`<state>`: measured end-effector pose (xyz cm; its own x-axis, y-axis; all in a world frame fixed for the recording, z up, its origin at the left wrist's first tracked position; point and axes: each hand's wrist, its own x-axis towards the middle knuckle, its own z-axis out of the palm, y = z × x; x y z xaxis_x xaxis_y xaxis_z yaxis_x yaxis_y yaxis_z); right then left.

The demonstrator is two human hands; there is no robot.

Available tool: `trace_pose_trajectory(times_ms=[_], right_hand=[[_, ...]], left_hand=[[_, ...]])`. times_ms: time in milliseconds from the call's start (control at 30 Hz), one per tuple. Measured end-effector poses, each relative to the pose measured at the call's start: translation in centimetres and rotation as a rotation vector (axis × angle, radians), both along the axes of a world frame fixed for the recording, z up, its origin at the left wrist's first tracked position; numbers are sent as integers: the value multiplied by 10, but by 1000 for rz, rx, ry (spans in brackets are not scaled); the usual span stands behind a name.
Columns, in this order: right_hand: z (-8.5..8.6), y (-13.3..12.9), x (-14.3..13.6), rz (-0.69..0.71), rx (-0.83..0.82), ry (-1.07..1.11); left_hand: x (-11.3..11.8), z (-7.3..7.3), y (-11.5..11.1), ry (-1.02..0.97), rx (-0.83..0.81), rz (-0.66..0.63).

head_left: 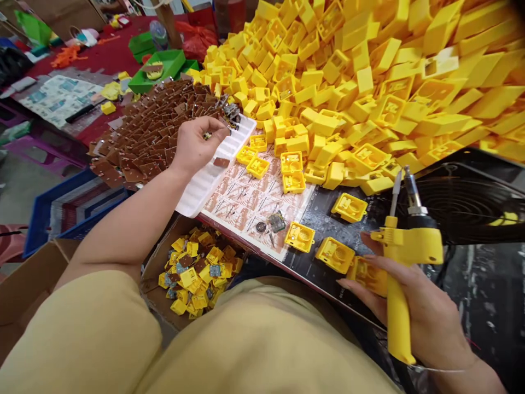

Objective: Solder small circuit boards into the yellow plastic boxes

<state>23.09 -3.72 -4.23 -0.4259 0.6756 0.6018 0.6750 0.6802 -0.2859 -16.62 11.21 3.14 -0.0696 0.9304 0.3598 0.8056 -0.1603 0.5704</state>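
Brown circuit boards lie heaped beside a white tray. Above the tray's far end, the left hand has its fingers pinched together; what they hold, if anything, is unclear. Yellow housings sit on the table. Rightmost, the right hand grips a yellow soldering gun, its fingers around another housing.
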Motion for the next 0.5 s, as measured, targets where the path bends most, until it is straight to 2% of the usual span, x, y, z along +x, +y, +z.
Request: trace_pose_trajectory(times_ms=[67,200,267,333,400,500], right_hand=[[8,-3,-1,-12,23,4],[14,-9,0,-57,59,4],[11,-12,3,-78,55,-2],[8,-13,5,-83,25,16],[6,-14,7,-69,13,35],[6,-13,6,-70,35,26]], left_hand=[[6,8,2,155,-90,-61],[4,19,-2,548,-316,-292],[-1,16,-9,713,-354,-330],[-10,6,-15,796,-364,-285],[-20,-3,-15,737,-354,-211],[-31,-6,-10,404,-231,-51]])
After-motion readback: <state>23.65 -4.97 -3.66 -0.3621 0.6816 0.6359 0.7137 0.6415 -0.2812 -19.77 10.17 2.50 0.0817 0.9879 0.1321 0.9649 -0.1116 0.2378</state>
